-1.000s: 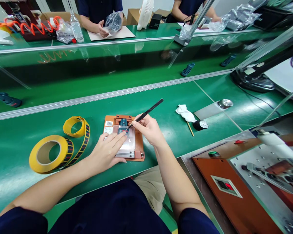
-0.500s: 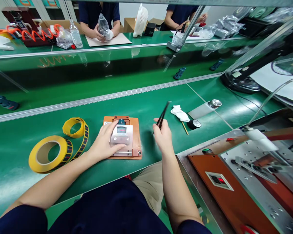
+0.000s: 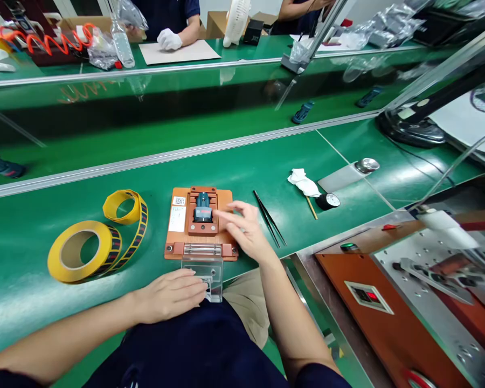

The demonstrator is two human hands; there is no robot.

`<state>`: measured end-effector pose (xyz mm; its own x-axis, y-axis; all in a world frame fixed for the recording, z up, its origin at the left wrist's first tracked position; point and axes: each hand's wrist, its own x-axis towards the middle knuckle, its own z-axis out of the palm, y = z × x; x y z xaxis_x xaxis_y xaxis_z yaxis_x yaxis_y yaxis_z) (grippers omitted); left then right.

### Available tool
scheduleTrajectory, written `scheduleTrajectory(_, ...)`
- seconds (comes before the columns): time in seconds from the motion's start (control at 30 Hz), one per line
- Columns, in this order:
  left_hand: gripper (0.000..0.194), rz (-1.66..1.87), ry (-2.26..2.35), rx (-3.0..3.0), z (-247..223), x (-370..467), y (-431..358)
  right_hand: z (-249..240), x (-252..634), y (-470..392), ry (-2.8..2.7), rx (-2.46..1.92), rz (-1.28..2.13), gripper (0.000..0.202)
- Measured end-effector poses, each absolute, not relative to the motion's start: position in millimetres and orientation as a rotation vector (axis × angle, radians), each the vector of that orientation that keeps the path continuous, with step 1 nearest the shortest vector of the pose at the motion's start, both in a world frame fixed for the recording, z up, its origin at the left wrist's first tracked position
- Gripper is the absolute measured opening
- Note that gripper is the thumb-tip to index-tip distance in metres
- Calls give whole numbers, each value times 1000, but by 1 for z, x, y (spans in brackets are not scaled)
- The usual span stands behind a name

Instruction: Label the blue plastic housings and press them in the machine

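Observation:
An orange-brown fixture board [image 3: 178, 237] lies in front of me, and in its raised nest sits a dark teal tool housing [image 3: 203, 200] with a grey label. The fixture's clear hinged cover [image 3: 216, 277] is folded back toward my body. My left hand [image 3: 170, 296] rests on that cover, its fingers stretched out flat. At the right side of the nest is my right hand [image 3: 246, 231], empty, fingers apart and one fingertip close to the housing; whether it touches cannot be told. Black tweezers [image 3: 270, 218] lie on the table just right of this hand.
Left of the fixture lie a yellow label roll [image 3: 59, 253] and its loose strip. To the right are a white cloth [image 3: 305, 183], a round black gauge [image 3: 327, 201], a metal-capped bottle [image 3: 341, 177] and a machine [image 3: 347, 318]. Co-workers sit beyond the transparent divider.
The clear cover has swung from over the housing down toward me, my left hand moving with it. My right hand has put down the tweezers and moved left to the nest.

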<state>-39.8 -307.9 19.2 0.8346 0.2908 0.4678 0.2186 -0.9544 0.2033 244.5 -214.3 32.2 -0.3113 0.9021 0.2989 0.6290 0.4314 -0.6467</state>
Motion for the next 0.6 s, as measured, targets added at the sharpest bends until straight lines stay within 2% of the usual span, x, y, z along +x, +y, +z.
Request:
scheduleTrajectory(0.07, 30, 769, 406, 2869, 18, -40, -308, 36, 230, -207, -2165, -1104, 718, 38)
scheduleTrajectory(0.2, 29, 743, 407, 2869, 21, -40, -306, 25, 225, -196, -2209, -1069, 809, 37)
scheduleTrajectory(0.6, 37, 761, 491, 2719, 2, -44, -312, 21, 221, -189, -2123, -1164, 775, 41)
